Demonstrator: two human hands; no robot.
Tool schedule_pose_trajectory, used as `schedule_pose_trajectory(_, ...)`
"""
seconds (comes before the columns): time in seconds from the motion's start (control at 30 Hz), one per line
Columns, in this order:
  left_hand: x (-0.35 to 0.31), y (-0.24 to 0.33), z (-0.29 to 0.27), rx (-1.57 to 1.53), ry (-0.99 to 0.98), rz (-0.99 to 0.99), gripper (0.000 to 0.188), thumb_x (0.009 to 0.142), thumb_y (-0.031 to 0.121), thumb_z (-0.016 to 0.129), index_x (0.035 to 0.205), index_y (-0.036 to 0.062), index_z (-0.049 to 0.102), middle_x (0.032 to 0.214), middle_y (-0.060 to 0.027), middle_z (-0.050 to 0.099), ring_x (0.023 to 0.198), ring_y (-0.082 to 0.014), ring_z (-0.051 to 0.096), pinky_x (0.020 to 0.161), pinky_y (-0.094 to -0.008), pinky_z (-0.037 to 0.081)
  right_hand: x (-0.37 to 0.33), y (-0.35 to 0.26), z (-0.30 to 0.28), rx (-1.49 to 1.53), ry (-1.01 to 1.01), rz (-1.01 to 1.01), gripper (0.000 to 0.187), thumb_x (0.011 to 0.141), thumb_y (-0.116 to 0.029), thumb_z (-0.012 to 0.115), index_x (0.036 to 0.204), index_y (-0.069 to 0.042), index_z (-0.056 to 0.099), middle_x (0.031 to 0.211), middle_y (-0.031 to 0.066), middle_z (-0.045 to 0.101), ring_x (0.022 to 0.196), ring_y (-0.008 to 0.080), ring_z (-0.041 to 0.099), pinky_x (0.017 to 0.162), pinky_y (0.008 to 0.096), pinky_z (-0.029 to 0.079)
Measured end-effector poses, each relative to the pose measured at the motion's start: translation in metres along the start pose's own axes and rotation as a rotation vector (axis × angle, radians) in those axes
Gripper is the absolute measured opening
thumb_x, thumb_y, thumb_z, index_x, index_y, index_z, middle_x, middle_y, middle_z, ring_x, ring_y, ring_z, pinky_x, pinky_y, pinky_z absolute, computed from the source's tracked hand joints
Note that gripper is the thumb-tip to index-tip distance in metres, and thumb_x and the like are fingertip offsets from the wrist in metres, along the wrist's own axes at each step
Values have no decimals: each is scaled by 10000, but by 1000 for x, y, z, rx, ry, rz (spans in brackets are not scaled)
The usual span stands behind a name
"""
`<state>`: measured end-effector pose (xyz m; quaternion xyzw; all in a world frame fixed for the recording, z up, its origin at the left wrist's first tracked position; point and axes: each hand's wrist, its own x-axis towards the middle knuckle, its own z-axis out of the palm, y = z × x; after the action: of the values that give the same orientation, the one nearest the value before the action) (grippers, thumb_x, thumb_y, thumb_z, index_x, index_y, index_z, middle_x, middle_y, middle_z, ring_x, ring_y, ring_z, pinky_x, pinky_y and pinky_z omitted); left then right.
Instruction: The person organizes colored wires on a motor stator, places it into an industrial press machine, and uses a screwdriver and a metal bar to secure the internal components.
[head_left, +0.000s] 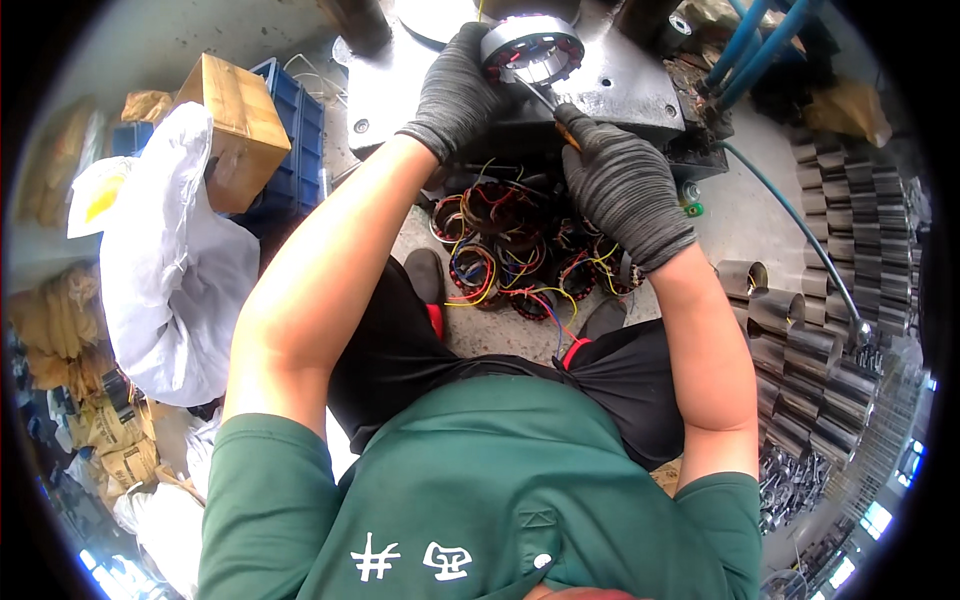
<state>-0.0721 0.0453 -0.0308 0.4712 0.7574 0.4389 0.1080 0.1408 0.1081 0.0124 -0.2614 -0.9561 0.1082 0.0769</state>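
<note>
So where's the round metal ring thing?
In the head view the round metal ring sits top centre on the grey machine plate, gripped by the left hand, just above the right hand.

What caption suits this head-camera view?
Gloved left hand steadies a ring-shaped motor stator; right hand works it with a tool.

workshop | steel press bed (640,85) | wound motor coils on floor (520,250) | stacked metal sleeves (830,390)

I count two gloved hands, my left hand (455,90) and right hand (622,185), one stator ring (532,48) on one metal plate (620,85), one cardboard box (232,130), one white sack (170,270), two blue hoses (755,45).
</note>
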Motion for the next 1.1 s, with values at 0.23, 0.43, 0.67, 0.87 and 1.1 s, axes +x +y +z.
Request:
schedule_pose_trajectory(0.23, 3, 0, -1, 36, 35, -3, 707, 739, 316, 913, 1274, 48, 535, 1096, -176, 728, 1019, -282, 727, 920, -395, 585, 6, -11, 7, -111, -67, 52, 430, 967, -197, 550, 1388, -130, 603, 983, 208, 729, 913, 372, 716, 831, 490, 567)
schedule_pose_trajectory(0.43, 6, -10, 8, 12, 46, -16, 749, 722, 345, 937, 1271, 46, 523, 1104, -182, 734, 1022, -287, 725, 922, -398, 583, 43, -1, 28, -55, -29, 38, 419, 1002, -207, 442, 1373, -96, 603, 942, 235, 743, 899, 403, 735, 835, 505, 582)
schedule_pose_trajectory(0.67, -2, -3, 4, 54, 35, 3, 699, 736, 303, 924, 1255, 43, 536, 1105, -183, 731, 1028, -302, 727, 921, -405, 582, 3, 16, -6, 53, -45, -45, 400, 951, -237, 601, 1337, -142, 644, 1027, 247, 710, 953, 404, 704, 855, 490, 559)
schedule_pose_trajectory(0.87, 0, -2, 5, 110, 26, -36, 726, 732, 340, 922, 1266, 30, 540, 1102, -187, 734, 1033, -302, 731, 925, -409, 583, 5, 7, -7, 7, -113, 54, 454, 941, -223, 607, 1391, -163, 626, 1018, 233, 713, 938, 390, 705, 860, 471, 565)
schedule_pose_trajectory(1.1, 6, 0, 2, 40, 33, -50, 694, 711, 302, 928, 1228, 18, 560, 1089, -182, 741, 1008, -277, 734, 914, -383, 587, 12, 0, 8, -34, -92, 63, 485, 973, -210, 487, 1446, -144, 570, 956, 221, 739, 906, 386, 724, 841, 509, 561)
